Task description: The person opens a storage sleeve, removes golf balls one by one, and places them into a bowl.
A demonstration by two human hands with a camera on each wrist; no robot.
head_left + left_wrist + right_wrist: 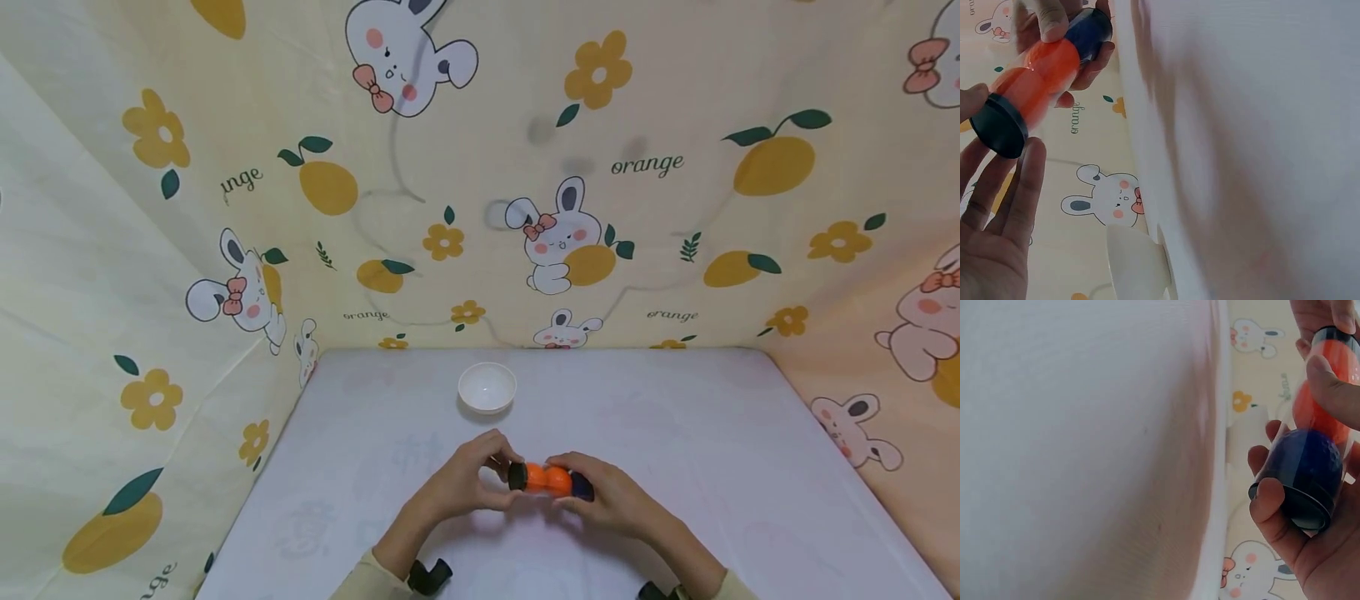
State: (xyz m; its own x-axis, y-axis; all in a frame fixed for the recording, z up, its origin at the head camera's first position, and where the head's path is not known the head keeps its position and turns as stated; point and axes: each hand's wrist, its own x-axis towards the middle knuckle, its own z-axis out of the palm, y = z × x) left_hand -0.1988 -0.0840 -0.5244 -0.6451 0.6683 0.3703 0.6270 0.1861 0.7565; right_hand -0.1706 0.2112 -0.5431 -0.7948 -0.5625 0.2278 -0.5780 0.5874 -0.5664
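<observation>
A clear tube [546,480] with black end caps lies nearly level between my two hands, above the white table. Two orange balls [1052,65] and a dark blue ball [1304,459] sit inside it in a row, the blue one at the right end. With thumb and fingertips, my left hand [467,482] pinches the black cap [1000,125] at the left end. My right hand [611,496] grips the blue end, its thumb along the tube's side and its fingers curled around the wall and cap in the right wrist view.
A white bowl [487,390] stands on the table [637,400] beyond the hands, toward the back. Printed cloth [480,167] with rabbits and oranges rises as walls behind the table and at both sides. Dark wrist straps [431,577] show near the sleeves.
</observation>
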